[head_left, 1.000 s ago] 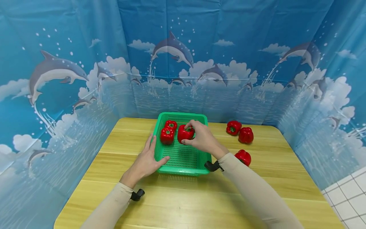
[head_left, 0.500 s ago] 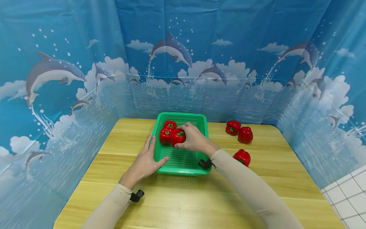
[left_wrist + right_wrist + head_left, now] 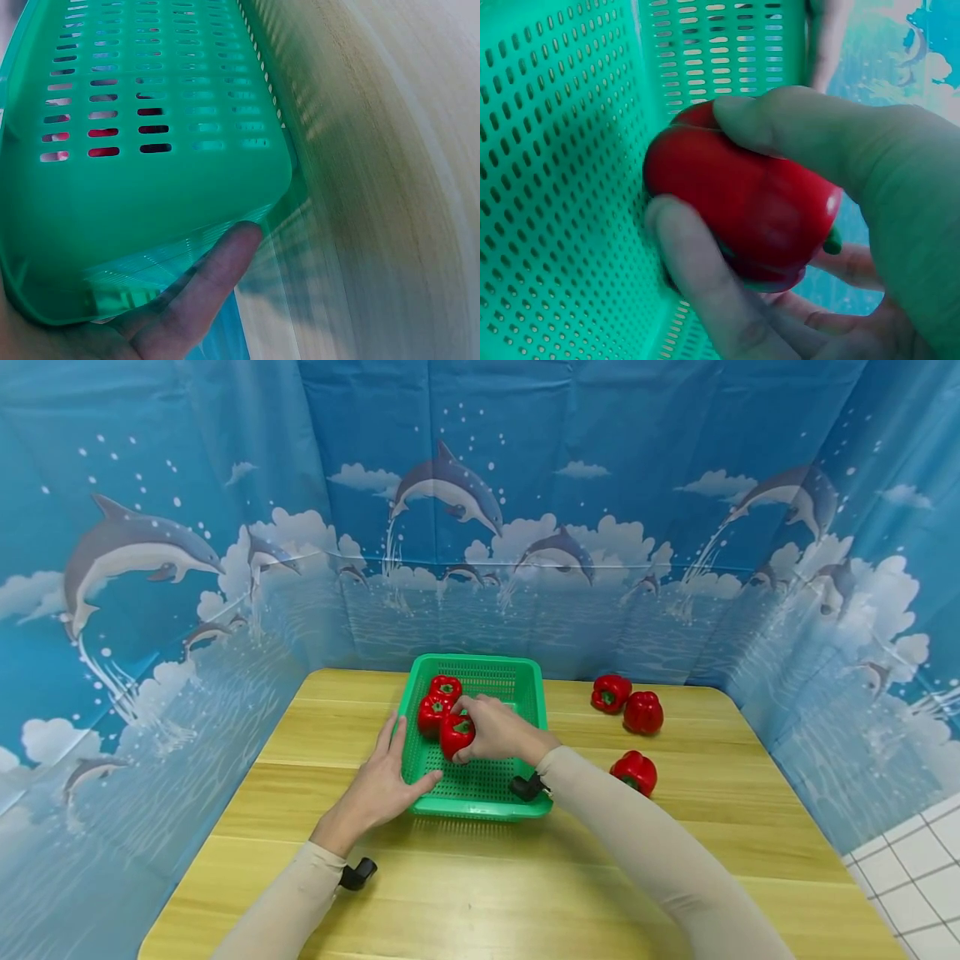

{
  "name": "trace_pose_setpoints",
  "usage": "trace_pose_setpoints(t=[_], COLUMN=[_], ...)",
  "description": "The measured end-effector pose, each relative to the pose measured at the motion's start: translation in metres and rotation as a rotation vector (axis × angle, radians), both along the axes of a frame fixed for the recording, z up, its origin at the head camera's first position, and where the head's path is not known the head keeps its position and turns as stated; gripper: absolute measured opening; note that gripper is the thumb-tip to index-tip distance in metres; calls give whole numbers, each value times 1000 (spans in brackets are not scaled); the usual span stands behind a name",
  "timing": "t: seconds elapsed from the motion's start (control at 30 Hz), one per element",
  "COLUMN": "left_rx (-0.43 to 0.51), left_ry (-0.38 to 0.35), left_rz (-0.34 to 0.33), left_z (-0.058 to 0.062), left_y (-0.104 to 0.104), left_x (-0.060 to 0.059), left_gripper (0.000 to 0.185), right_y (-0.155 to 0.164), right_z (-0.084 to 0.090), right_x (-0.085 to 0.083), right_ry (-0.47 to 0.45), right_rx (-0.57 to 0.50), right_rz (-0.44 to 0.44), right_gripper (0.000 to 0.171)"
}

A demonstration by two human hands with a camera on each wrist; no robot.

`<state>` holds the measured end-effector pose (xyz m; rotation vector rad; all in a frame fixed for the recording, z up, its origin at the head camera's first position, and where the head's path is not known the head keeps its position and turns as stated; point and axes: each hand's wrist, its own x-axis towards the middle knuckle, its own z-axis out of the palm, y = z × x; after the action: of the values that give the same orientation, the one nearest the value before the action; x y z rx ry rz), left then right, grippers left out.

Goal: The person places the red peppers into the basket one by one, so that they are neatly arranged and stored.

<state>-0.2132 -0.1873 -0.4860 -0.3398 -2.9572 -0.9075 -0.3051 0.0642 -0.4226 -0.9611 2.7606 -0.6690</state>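
With right hand (image 3: pixel 497 729), pinches a glossy, lobed, green-stemmed red bell pepper (image 3: pixel 739 187) between thumb and fingers, inside a perforated green plastic basket (image 3: pixel 480 807); with left hand's (image 3: pixel 381 782) extended fingers, touches basket's side.

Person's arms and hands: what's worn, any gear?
Left sleeve and right sleeve: plain beige, long, ending near the wrists. A small black angular attachment sits at each wrist: left attachment, right attachment. Left hand and right hand: no gloves. No cables visible.
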Motion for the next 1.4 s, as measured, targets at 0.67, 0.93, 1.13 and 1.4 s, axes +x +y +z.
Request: trace_pose_setpoints(t=[0.67,0.93,1.13,1.4], left_rx=[10,11,18,21], left_ry=[6,-5,-15,-16], left_rz=[-1,1,2,7], left_z=[2,2,2,1], left_y=[1,0,1,1], left_x=[1,0,0,1], left_gripper=[123,124,124,124], right_y=[-12,-15,-17,-21], right_z=[-17,-20,-18,-19], right_x=[-5,-9,-9,-11], right_ry=[-163,-225,-251,-242], right_rx=[60,8,-24,-60], right_rz=[2,-30,-88,-60], right_gripper=[65,68,72,58])
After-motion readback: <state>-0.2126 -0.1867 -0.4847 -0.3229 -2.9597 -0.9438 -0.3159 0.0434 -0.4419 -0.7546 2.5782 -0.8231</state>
